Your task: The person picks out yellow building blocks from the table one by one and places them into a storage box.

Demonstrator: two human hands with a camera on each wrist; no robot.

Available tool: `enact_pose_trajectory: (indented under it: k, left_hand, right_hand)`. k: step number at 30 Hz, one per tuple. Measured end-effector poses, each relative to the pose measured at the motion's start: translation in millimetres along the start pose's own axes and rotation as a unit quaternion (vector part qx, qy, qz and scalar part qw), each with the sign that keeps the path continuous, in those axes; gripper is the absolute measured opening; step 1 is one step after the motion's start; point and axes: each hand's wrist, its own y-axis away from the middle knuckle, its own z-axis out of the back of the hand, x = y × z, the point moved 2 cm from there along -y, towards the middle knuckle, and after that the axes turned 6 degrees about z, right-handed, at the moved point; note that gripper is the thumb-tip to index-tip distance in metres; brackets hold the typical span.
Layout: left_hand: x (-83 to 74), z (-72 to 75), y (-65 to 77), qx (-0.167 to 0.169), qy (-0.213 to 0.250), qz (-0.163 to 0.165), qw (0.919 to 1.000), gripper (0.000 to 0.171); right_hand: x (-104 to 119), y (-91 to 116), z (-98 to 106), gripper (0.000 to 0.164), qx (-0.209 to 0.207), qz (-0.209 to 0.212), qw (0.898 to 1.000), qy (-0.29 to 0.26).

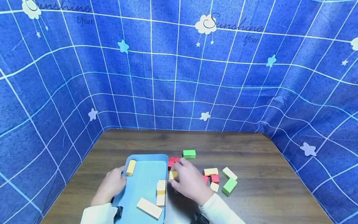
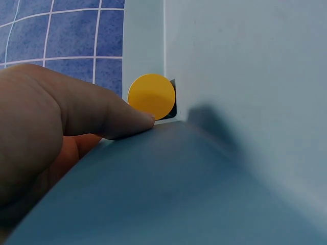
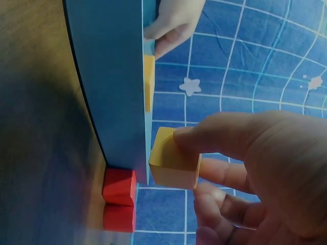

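Observation:
A light blue tray [image 1: 139, 177] lies on the left part of the table. My left hand [image 1: 110, 185] grips its left wall, thumb over the rim and other fingers outside. Just beyond the tray's right wall, my right hand [image 1: 193, 183] pinches a yellow block [image 3: 176, 173] between thumb and fingers. Inside the tray, a yellow cylinder [image 1: 130, 168] lies near the far left corner, its round end facing the left wrist view. Two small yellow blocks [image 1: 161, 187] sit by the right wall. Nearer to me rests a flat yellow plank [image 1: 149, 208].
Red blocks [image 3: 119, 186] stand close to the tray's far right corner, partly behind my right hand. A green block [image 1: 189, 154] lies farther back. To the right are another yellow cylinder [image 1: 210, 171], a red block [image 1: 214, 179], a green block [image 1: 229, 186] and pale blocks.

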Motion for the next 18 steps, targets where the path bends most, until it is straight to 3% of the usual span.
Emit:
enact_pose_trajectory:
  k: [12, 18]
  left_hand:
    - [-1.2, 0.9, 1.1, 0.005, 0.003, 0.002, 1.0, 0.05]
    - [-1.2, 1.5, 1.6, 0.007, 0.004, 0.004, 1.0, 0.05]
  right_hand:
    - [14, 1, -5, 0.028, 0.007, 0.053, 0.999, -0.007]
    - [17, 1, -6, 0.029, 0.015, 0.058, 0.998, 0.002]
